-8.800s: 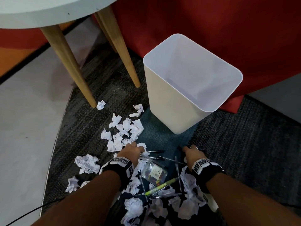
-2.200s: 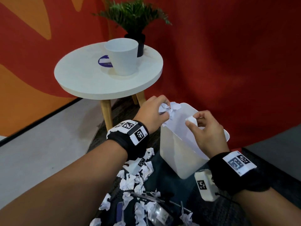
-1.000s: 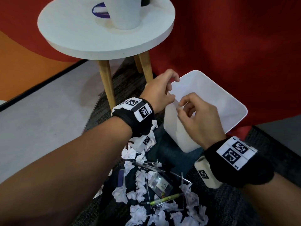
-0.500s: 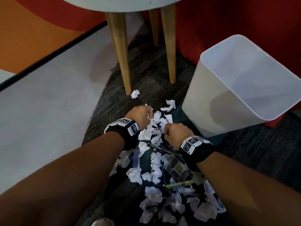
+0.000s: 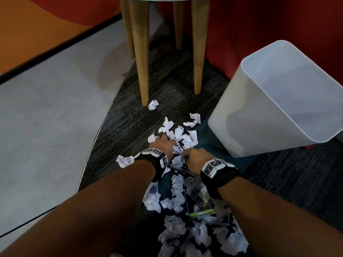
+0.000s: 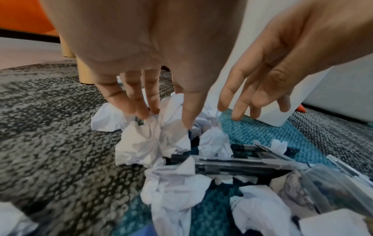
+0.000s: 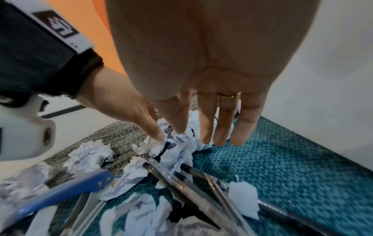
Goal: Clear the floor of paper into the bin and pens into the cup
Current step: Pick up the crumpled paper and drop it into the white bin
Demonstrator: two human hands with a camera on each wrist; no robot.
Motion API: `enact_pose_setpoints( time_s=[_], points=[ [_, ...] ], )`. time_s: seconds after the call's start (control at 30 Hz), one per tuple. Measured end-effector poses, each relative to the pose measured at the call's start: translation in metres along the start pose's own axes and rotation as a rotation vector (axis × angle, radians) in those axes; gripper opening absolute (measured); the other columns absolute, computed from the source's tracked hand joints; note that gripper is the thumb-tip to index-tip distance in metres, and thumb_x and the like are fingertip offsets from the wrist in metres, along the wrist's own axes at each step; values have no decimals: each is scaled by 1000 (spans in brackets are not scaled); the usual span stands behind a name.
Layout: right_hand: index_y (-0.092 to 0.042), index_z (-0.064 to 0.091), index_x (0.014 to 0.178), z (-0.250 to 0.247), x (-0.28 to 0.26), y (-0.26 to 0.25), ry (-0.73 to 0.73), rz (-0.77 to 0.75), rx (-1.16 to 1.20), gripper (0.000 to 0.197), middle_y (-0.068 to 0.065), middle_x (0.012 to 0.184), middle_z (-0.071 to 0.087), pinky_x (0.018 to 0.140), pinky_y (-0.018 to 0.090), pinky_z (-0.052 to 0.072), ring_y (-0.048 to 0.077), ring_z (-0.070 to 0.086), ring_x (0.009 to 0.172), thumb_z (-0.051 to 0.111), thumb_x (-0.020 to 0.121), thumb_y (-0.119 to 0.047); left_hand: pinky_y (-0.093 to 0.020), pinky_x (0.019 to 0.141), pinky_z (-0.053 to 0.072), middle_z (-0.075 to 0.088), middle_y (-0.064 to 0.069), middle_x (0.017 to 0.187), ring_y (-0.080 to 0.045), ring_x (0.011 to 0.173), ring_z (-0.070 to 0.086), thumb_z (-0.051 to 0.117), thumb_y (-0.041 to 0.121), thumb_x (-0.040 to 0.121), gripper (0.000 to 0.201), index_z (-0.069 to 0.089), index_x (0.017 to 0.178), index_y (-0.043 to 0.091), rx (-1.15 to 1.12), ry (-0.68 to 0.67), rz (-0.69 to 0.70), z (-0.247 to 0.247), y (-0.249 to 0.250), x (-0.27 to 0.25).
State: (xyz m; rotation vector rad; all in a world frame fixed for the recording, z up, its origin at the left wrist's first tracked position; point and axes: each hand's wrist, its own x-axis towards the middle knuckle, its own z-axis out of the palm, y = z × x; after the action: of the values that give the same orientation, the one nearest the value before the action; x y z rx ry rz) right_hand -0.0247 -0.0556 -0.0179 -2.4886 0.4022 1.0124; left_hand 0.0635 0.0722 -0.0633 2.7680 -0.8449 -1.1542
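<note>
Paper wads (image 5: 182, 138) | left hand (image 5: 164, 145) and right hand (image 5: 195, 157) both spread, fingertips on heap, gripping nothing | heap on carpet beside bin (image 5: 274, 115) | light, crushable: scoop by handfuls | pens (image 7: 193, 180) stiff underneath

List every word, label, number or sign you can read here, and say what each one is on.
No readable words or numbers.
Left hand: black wristband's white tags carry black square code patterns, not text.
Right hand: white wristband tags, again code patterns.
Clear plastic pens: barrel print too blurred.
White plastic bin: no marking visible.
</note>
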Motion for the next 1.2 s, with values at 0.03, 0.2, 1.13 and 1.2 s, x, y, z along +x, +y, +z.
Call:
enact_pose_setpoints(
  time_s=[0.03,0.2,1.13,1.2],
  points=[
    [-29,57,125,1,1,0,-13,-6,8,37,13,123,61,84,32,49,32,60,108,48,92,-16,-48,96,41,38,-12,131,-36,121,40,56,22,90,38,48,127,26,8,18,-3,1,-1,0],
    [-31,44,139,15,14,-4,-82,0,12,54,14,132,56,98,41,50,35,54,118,49,88,-14,-41,92,39,48,-7,116,-32,111,48,55,27,89,20,53,109,27,-51,88,-3,1,-8,-5],
    [-20,52,106,-24,-19,12,434,-154,176,30,3,99,53,75,34,47,27,58,91,65,86,-38,-29,74,40,54,-11,110,-29,97,55,71,23,84,39,52,117,13,-237,303,154,-82,20,-29],
    [-18,54,105,-43,-32,9,502,-189,186,26,6,99,57,73,34,45,28,58,89,64,87,-34,-33,72,46,59,-10,103,-29,93,58,71,28,84,36,54,112,13,-223,341,165,-101,28,-39]
  ],
)
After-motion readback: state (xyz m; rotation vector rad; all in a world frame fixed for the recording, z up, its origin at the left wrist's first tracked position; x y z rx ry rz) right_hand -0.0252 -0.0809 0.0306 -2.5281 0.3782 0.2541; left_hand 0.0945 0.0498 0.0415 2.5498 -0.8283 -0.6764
